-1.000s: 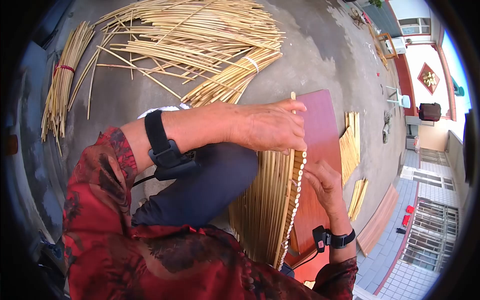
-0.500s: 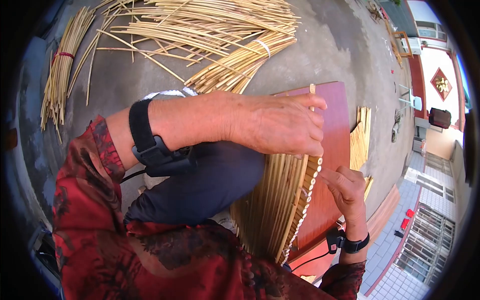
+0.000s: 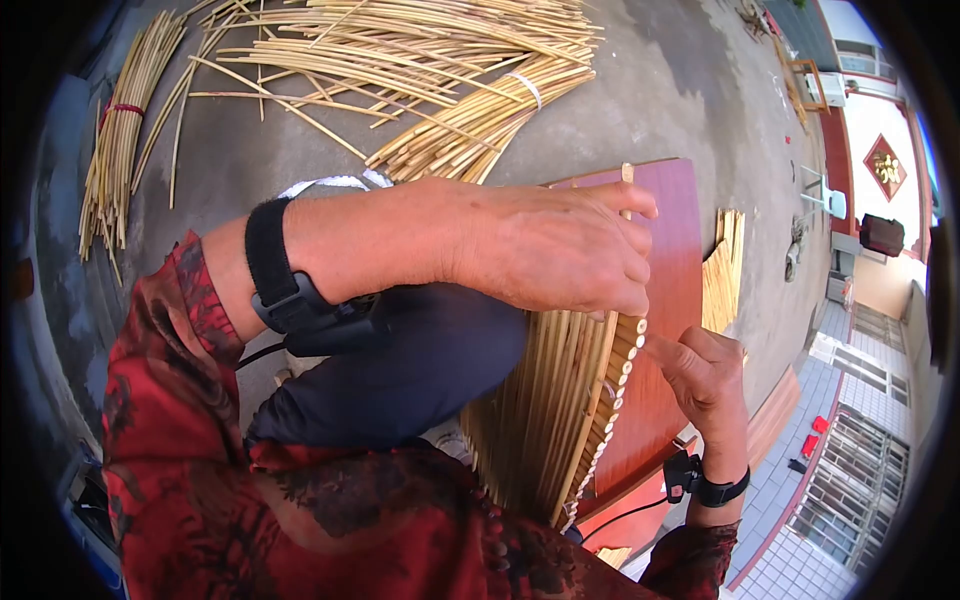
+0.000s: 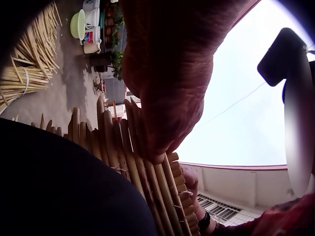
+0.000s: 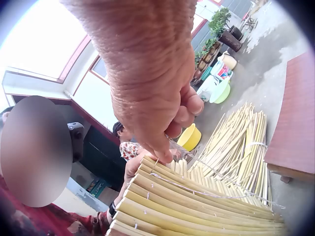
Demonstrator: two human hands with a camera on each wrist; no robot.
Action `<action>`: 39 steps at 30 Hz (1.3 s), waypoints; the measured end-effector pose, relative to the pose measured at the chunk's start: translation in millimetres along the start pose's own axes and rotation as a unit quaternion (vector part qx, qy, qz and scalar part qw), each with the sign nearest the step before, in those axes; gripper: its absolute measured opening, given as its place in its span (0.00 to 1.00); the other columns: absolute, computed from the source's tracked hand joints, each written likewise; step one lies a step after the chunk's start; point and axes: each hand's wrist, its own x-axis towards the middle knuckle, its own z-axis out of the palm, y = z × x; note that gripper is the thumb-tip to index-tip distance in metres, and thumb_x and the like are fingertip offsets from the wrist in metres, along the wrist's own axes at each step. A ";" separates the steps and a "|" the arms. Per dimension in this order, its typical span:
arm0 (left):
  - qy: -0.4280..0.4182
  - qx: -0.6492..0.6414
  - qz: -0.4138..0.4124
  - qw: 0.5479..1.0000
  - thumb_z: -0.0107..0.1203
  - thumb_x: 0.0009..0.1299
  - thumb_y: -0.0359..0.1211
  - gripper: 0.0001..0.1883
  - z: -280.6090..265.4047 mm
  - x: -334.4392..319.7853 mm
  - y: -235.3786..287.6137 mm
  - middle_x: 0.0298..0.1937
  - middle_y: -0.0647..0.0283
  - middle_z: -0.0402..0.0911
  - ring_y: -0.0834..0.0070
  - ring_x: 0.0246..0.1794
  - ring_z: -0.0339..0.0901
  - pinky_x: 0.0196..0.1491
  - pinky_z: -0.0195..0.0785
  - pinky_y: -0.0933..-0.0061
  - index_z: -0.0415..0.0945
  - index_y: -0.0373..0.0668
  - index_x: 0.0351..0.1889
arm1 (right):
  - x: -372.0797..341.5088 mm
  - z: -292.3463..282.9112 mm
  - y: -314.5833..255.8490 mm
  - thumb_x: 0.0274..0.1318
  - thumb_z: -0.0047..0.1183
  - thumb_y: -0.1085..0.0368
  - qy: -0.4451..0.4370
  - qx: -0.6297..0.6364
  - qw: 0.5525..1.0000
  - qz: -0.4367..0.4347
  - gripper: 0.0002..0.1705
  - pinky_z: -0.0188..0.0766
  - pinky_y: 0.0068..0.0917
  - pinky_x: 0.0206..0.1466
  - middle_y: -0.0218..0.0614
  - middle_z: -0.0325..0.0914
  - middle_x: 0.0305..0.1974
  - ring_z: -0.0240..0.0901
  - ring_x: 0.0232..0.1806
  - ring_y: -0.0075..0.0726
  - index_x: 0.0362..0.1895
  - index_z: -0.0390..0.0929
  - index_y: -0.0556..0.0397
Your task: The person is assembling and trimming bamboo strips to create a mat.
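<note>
A stiff mat of pale stalks (image 3: 565, 400), bound side by side with thread, stands on edge by the person's knee. Its cut stalk ends form a row along the right side. At its upper end the left hand (image 3: 565, 245) grips the mat, fingers bent over the edge, with one stalk tip (image 3: 627, 180) poking up past the index finger. Close beside the cut ends is the right hand (image 3: 700, 375). In the right wrist view, that hand's fingertips (image 5: 165, 156) pinch a thin pale thread (image 5: 216, 172) at the mat's edge, and the thread trails across the stalks.
Behind the mat is a reddish-brown board (image 3: 665, 240). Loose stalks (image 3: 400, 60) and a tied bundle (image 3: 125, 130) lie on the concrete ground. A yellow basin (image 5: 190, 137) and another person in a patterned top (image 5: 129, 150) appear in the background.
The right hand has moved outward to the right from the mat's row of cut ends. The left hand keeps its grip on the mat; the whole view has shifted somewhat.
</note>
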 end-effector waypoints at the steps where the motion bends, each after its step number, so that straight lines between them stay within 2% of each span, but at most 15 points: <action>1: 0.003 -0.002 -0.004 1.000 0.46 0.60 0.26 0.09 -0.1 -1.2 1.0 0.31 0.66 0.72 0.70 0.41 0.71 0.65 0.45 0.55 0.72 0.42 0.38 | 4.5 1.4 -0.9 0.36 0.62 0.70 0.001 0.000 1.000 0.000 0.20 0.57 0.28 0.18 0.29 0.58 0.16 0.60 0.18 0.31 0.40 0.81 0.41; 3: 0.005 0.003 -0.005 1.000 0.46 0.60 0.26 0.09 1.3 -2.1 0.8 0.31 0.66 0.72 0.70 0.41 0.71 0.65 0.45 0.55 0.72 0.42 0.38 | 13.2 4.4 -4.1 0.35 0.65 0.69 0.069 -0.005 0.997 -0.017 0.19 0.61 0.28 0.22 0.31 0.62 0.20 0.63 0.22 0.33 0.38 0.81 0.43; 4: 0.009 0.008 -0.005 1.000 0.47 0.60 0.26 0.09 1.6 -2.0 0.4 0.31 0.66 0.72 0.70 0.41 0.71 0.65 0.45 0.55 0.72 0.42 0.39 | 10.0 8.3 -4.8 0.35 0.65 0.69 0.070 -0.006 0.997 -0.015 0.19 0.61 0.28 0.22 0.31 0.62 0.20 0.63 0.22 0.33 0.38 0.81 0.43; 6: 0.008 0.000 -0.007 1.000 0.47 0.60 0.26 0.09 0.4 -1.8 1.2 0.30 0.66 0.72 0.71 0.41 0.71 0.65 0.45 0.55 0.72 0.42 0.39 | 2.3 17.9 -4.7 0.36 0.64 0.70 0.044 0.152 0.987 0.020 0.16 0.62 0.27 0.25 0.33 0.65 0.23 0.65 0.24 0.35 0.36 0.80 0.48; 10: 0.016 0.008 -0.009 1.000 0.48 0.60 0.26 0.09 1.7 -1.4 2.1 0.29 0.67 0.70 0.72 0.40 0.71 0.65 0.45 0.54 0.72 0.42 0.39 | 6.0 21.0 -12.9 0.37 0.64 0.71 0.046 0.169 0.984 0.038 0.14 0.62 0.27 0.25 0.33 0.65 0.24 0.64 0.24 0.35 0.34 0.79 0.51; 12: 0.020 0.006 -0.006 1.000 0.48 0.60 0.26 0.09 2.8 -1.1 1.7 0.29 0.67 0.70 0.72 0.39 0.71 0.65 0.45 0.54 0.72 0.42 0.39 | 7.0 19.0 -14.7 0.39 0.63 0.72 0.029 0.191 0.978 0.076 0.13 0.61 0.27 0.25 0.34 0.64 0.23 0.64 0.24 0.35 0.35 0.79 0.54; 19: 0.021 0.014 -0.007 1.000 0.48 0.60 0.26 0.09 3.1 -2.4 1.8 0.27 0.68 0.69 0.73 0.39 0.71 0.65 0.45 0.55 0.72 0.43 0.39 | 9.4 16.6 -11.3 0.40 0.62 0.75 0.017 0.218 0.974 0.060 0.13 0.61 0.26 0.26 0.34 0.64 0.23 0.64 0.24 0.33 0.36 0.79 0.55; 24: 0.026 0.012 -0.004 1.000 0.48 0.60 0.26 0.07 3.9 -3.7 1.0 0.27 0.68 0.69 0.73 0.38 0.71 0.65 0.45 0.55 0.72 0.43 0.37 | 9.2 13.9 -13.6 0.43 0.60 0.75 -0.002 0.256 0.963 0.087 0.11 0.61 0.25 0.28 0.33 0.65 0.24 0.64 0.26 0.32 0.36 0.79 0.55; 31: 0.020 0.013 -0.010 1.000 0.48 0.61 0.27 0.07 2.7 -4.7 1.4 0.28 0.68 0.70 0.72 0.38 0.71 0.65 0.46 0.55 0.72 0.43 0.36 | 11.5 12.8 -16.9 0.44 0.59 0.75 -0.003 0.257 0.962 0.095 0.11 0.62 0.26 0.28 0.35 0.66 0.24 0.65 0.26 0.34 0.36 0.79 0.55; 33: 0.025 0.013 -0.007 1.000 0.48 0.61 0.27 0.07 3.6 -4.6 0.8 0.28 0.68 0.70 0.72 0.38 0.71 0.65 0.46 0.55 0.72 0.43 0.36 | 12.5 8.9 -21.4 0.45 0.59 0.74 -0.009 0.206 0.974 0.091 0.09 0.63 0.27 0.28 0.36 0.66 0.25 0.65 0.25 0.36 0.35 0.77 0.56; 39: 0.026 -0.001 0.002 1.000 0.48 0.61 0.27 0.07 2.2 -4.4 -2.3 0.28 0.67 0.71 0.71 0.39 0.71 0.64 0.46 0.56 0.73 0.44 0.36 | 15.6 14.6 -22.6 0.46 0.59 0.74 -0.001 0.199 0.977 0.074 0.08 0.64 0.28 0.28 0.36 0.65 0.26 0.66 0.26 0.38 0.33 0.75 0.57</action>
